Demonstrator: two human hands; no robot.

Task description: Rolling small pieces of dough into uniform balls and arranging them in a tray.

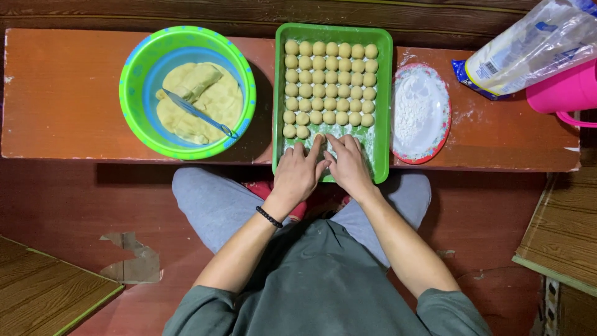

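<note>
Forearms extended forward over crossed legs; the left hand (298, 171) and right hand (349, 165) lay palm-down, fingertips meeting around a dough ball (320, 138) in the green tray (387, 106). Rows of balls (331, 81) filled the tray beyond. A bowl (134, 59) with dough and a spoon (198, 112) stood left, a floured plate (443, 121) right.

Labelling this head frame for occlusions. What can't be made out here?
- Dough ball under the fingertips: left hand and right hand cover it on the green tray, head view.
- Tray's near edge: hidden by both hands.
- Pink container: cut off by the right edge, partly under the plastic bag.
- Tool in the green bowl: too thin to identify, tip lies on the dough.
</note>
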